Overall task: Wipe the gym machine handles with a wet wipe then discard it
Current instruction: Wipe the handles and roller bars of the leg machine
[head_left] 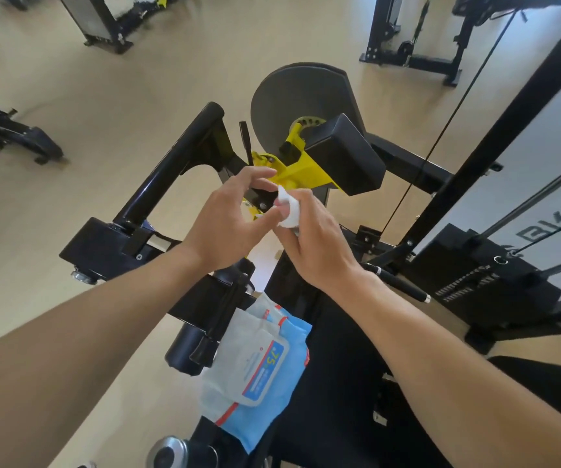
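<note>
Both hands meet at frame centre, above the machine. The right hand (309, 238) grips a bunched white wipe (286, 211): fingers are curled round it, and the wad protrudes from the top of the fist at the hand's 11 o'clock. The left hand (228, 219) sits just beside it at 9 o'clock. Its fingers are loosely spread and lightly bent, and one fingertip reaches the wipe's lower edge; whether it pinches the wipe or only touches it cannot be told.

The wipe is held in the air, clear of all machine surfaces visible here.

Machine parts, referenced from the hands:
- 10 o'clock: a curved black handle (171, 167), rising from a black block to a rounded end near 11 o'clock. Apart from both hands.
- 12 o'clock: a yellow bracket (301, 172) directly behind the fingers, with a thin black lever (246, 141) standing at its left.
- 1 o'clock: a black pad (346, 153), tilted, in front of a grey disc (292, 92).
- 4 o'clock: a short black grip (397, 280) with a silver end cap.
- 3 o'clock: a black frame post (495, 136) running diagonally, with a cable alongside.

At 6 o'clock, below the wrists, a blue-and-white pack (258, 373) lies on the black seat (333, 383), its flap label facing up. The pack's left edge overhangs the seat.

Other black machines stand on the beige floor (103, 106) at 9, 11 and 1 o'clock, well apart.
</note>
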{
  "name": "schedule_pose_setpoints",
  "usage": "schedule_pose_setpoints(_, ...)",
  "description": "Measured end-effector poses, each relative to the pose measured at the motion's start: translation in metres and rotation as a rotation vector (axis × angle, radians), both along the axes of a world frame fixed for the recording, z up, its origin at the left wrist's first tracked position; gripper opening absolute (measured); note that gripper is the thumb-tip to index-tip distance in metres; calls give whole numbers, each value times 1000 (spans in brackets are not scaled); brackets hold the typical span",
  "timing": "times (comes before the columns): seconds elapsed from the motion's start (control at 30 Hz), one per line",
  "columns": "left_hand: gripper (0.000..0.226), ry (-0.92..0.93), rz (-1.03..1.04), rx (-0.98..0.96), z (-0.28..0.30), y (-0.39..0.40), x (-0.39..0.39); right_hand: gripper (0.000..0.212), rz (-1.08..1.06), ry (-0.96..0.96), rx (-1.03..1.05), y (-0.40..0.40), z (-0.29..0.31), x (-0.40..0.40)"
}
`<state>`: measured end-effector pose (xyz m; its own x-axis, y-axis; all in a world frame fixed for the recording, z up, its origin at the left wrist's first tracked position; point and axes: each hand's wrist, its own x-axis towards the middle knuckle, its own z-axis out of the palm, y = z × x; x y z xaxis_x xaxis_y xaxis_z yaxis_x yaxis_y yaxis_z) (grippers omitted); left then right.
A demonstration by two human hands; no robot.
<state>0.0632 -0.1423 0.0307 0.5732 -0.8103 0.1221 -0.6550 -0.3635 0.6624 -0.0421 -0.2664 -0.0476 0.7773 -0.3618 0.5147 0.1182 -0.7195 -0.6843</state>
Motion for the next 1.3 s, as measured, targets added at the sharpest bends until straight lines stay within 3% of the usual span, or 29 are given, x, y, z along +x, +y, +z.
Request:
schedule_pose_setpoints(0.2,68,-7,18,27,-5,2,-1,38,-99,249,78,-7,-32,-13)
schedule_pose_setpoints(0.37,70,18,33,-6,0,1,-1,36,-32,9,96,4,14,3)
schedule_pose_setpoints(0.43,69,26,42,-12,-2,2,0,37,-59,0,106,7,9,5)
schedule_pose_setpoints(0.6,61,-13,39,8,-5,3,-1,29,-96,360,172,-9,-27,-16)
schedule_pose_setpoints(0.77,61,1,31,-7,-4,2,1,31,-60,67,147,5,12,-2)
schedule_pose_setpoints(0.83,60,15,37,-8,-5,3,1,29,-99,104,184,6,-1,-2)
schedule_pose_setpoints(0.93,59,17,42,-13,-3,3,-1,26,-125,314,246,-2,-23,-11)
schedule_pose_setpoints(1.13,58,20,40,-14,-4,3,0,31,-71,94,187,4,13,0)
schedule_pose_setpoints(1.3,57,14,37,-5,-4,4,0,28,-109,322,275,-4,-18,-9)
